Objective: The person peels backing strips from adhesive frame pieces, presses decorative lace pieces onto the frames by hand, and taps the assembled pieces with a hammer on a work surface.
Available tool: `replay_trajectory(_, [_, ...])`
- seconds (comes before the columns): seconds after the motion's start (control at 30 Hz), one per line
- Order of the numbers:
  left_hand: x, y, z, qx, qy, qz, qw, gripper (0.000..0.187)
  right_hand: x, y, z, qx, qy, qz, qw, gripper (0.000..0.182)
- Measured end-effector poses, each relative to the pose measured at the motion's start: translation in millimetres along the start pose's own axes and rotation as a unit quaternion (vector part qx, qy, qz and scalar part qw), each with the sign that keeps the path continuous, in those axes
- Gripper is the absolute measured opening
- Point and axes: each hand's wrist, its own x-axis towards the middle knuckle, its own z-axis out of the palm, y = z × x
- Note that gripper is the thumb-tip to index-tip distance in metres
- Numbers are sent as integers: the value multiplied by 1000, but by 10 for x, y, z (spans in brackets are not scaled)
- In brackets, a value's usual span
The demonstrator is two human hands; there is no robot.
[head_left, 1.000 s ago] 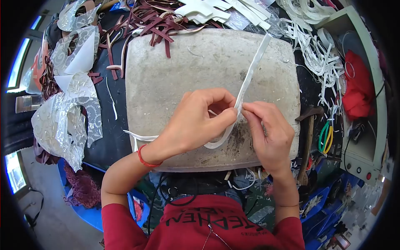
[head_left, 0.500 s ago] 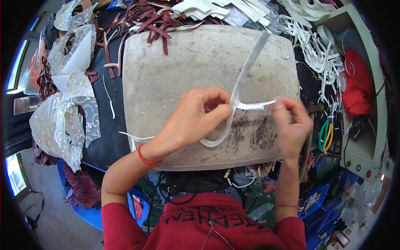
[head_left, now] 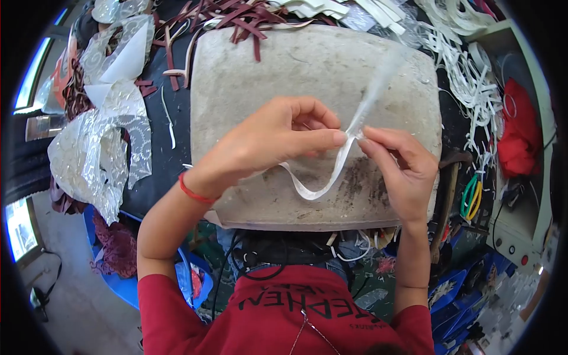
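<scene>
Over pale board (head_left: 248, 77), drew right hand (head_left: 408, 171) back in beside left hand (head_left: 260, 139) since half a second ago. Pinched white strip (head_left: 339, 164) in right fingertips (head_left: 369, 148), above board's middle; met it with left thumb (head_left: 319, 139), but could not tell left grip.

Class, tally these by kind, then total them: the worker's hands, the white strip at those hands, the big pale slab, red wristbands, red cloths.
Hands: 2 (left hand, right hand)
White strip at the hands: 1
Pale slab: 1
Red wristband: 1
Red cloth: 1
Total: 6
</scene>
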Motion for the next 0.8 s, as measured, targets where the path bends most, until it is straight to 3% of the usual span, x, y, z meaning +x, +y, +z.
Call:
replay_trajectory(0.07, [-78, 48, -183, 5, -16, 7, 1000, 34, 24, -6, -30, -64, -2, -5, 998, 15])
replay_trajectory(0.1, [-158, 103, -254, 29, 28, 8, 999, 38, 55, 25, -65, -12, -2, 54, 998, 15])
replay_trajectory(0.2, [-514, 7, -468, 312, 68, 163, 933, 37, 174, 211, -158, -42, 12, 61, 997, 16])
replay_trajectory(0.3, [-885, -94, -372, 437, 90, 153, 882, 34, 251, 268, -184, -79, -7, 59, 995, 15])
replay_trajectory(0.4, [-1022, -149, -285, 480, 131, 78, 864, 29, 319, 350, -181, -104, -13, 45, 994, 20])
replay_trajectory(0.43, [-1018, -197, -294, 492, 141, 84, 855, 23, 339, 368, -161, -114, -7, 38, 993, 22])
replay_trajectory(0.53, [-980, -310, -271, 418, 143, 86, 893, 18, 386, 328, -126, -128, 2, 1, 992, 35])
replay_trajectory(0.6, [-965, -337, -232, 438, 156, 111, 879, 16, 421, 340, -155, -128, -4, 2, 992, 38])
replay_trajectory(0.73, [-1018, -445, -191, 431, 188, 136, 872, 16, 595, 460, -213, -31, 53, 139, 988, 41])
replay_trajectory(0.77, [-1025, -465, -179, 424, 193, 139, 874, 16, 630, 472, -189, -28, 63, 144, 987, 44])
replay_trajectory(0.8, [-1028, -476, -176, 417, 198, 144, 875, 17, 641, 459, -153, -110, 93, 90, 985, 44])
